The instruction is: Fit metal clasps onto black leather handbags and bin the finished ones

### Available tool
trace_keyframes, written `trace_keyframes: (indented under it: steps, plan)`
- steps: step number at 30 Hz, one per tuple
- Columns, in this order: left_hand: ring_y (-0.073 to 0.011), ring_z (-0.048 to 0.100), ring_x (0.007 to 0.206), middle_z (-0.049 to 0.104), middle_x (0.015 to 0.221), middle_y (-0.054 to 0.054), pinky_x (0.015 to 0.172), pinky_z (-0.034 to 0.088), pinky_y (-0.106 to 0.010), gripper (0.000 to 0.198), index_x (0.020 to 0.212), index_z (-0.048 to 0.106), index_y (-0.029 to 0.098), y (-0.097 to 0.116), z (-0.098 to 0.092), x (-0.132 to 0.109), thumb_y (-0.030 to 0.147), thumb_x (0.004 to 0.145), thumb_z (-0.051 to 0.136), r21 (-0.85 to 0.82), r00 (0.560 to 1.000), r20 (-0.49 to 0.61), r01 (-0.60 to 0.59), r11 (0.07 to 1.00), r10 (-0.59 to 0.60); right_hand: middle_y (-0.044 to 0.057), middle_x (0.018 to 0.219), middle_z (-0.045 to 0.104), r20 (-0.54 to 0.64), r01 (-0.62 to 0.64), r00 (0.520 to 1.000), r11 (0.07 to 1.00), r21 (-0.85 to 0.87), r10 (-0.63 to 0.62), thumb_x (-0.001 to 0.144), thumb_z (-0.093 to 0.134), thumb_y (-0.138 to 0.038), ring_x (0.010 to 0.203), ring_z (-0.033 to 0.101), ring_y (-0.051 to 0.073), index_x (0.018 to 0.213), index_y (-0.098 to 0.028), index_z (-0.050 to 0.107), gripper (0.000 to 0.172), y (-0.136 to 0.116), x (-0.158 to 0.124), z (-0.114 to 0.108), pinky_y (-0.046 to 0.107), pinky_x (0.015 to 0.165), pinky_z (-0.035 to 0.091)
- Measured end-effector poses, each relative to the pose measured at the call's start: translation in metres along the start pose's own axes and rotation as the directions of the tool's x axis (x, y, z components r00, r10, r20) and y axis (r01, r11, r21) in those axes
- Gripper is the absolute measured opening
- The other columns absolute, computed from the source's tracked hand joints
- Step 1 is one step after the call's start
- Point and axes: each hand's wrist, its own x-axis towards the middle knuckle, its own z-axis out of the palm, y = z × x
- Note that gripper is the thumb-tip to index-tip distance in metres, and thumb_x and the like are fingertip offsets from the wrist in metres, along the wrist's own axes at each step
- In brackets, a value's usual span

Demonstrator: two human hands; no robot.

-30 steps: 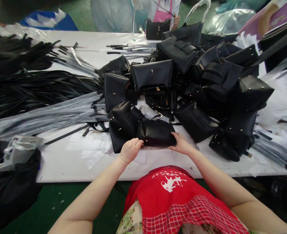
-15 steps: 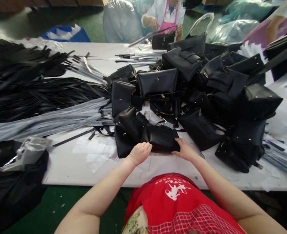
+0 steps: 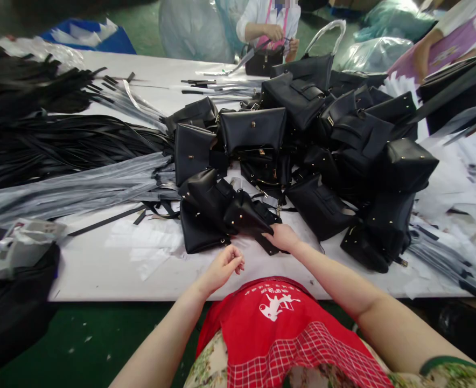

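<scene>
My right hand (image 3: 284, 237) grips the near edge of a black handbag (image 3: 249, 215), thumb in front. That bag is tipped, so its base with small gold studs faces me. My left hand (image 3: 225, 264) is off the bag, just over the table's near side, its fingers curled in with nothing visible in them. Against the left side of the held bag lies another black handbag (image 3: 201, 231), partly under a studded one (image 3: 204, 188). Behind these, a handbag with a gold clasp (image 3: 254, 129) rests on other bags. The fingertips of my right hand are partly hidden.
A heap of black handbags (image 3: 367, 134) covers the table's right side. Bundles of black straps (image 3: 68, 140) and plastic-wrapped strips (image 3: 80, 183) lie left, near a grey tape dispenser (image 3: 28, 242). Across the table (image 3: 112, 280), a person (image 3: 268, 32) handles a bag; another person stands far right.
My left hand has let go of the handbag and drawn back toward me. The bag has tipped over in my right hand, bringing its studded base into view.
</scene>
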Motion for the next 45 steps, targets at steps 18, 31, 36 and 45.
trace_keyframes:
  steps: [18, 31, 36, 45]
  plan:
    - [-0.0138, 0.056, 0.07, 0.061, 0.077, -0.001, 0.066, 0.043, -0.027, 0.006, 0.079, 0.06, 0.019, 0.079, 0.064, 0.011, 0.024, 0.083, 0.06, 0.661, 0.894, 0.115, -0.395, 0.638, 0.434, 0.008, 0.081, 0.073, -0.054, -0.143, 0.942, 0.542, 0.828, 0.331, 0.077, 0.066, -0.04, 0.073, 0.068, 0.022, 0.086, -0.011, 0.071, 0.031, -0.012, -0.052, -0.068, 0.028, 0.06, 0.054]
    - [-0.0165, 0.06, 0.079, 0.062, 0.082, -0.003, 0.074, 0.047, -0.029, 0.008, 0.082, 0.062, 0.017, 0.076, 0.078, 0.027, 0.023, 0.087, 0.058, 0.78, 0.882, 0.301, -0.446, 0.439, 0.362, 0.007, 0.075, 0.072, -0.112, -0.111, 0.945, 0.626, 0.772, 0.307, 0.078, 0.064, -0.04, 0.077, 0.068, 0.023, 0.092, -0.011, 0.071, 0.033, -0.013, -0.058, -0.058, 0.029, 0.066, 0.054]
    - [-0.0168, 0.06, 0.079, 0.061, 0.082, -0.003, 0.073, 0.048, -0.029, 0.01, 0.085, 0.061, 0.017, 0.074, 0.079, 0.023, 0.023, 0.089, 0.055, 0.809, 0.857, 0.353, -0.481, 0.337, 0.376, 0.008, 0.088, 0.073, -0.146, -0.079, 0.955, 0.695, 0.715, 0.259, 0.079, 0.063, -0.043, 0.085, 0.068, 0.025, 0.09, -0.012, 0.071, 0.034, -0.017, -0.06, -0.06, 0.031, 0.072, 0.054]
    - [-0.0189, 0.06, 0.079, 0.06, 0.083, -0.004, 0.071, 0.049, -0.031, 0.012, 0.085, 0.056, 0.017, 0.068, 0.074, 0.019, 0.022, 0.092, 0.049, 0.831, 0.865, 0.367, -0.47, 0.298, 0.343, 0.008, 0.083, 0.073, -0.041, -0.127, 0.96, 0.558, 0.82, 0.278, 0.078, 0.064, -0.042, 0.075, 0.069, 0.023, 0.091, -0.013, 0.07, 0.033, -0.019, -0.063, -0.056, 0.03, 0.063, 0.056]
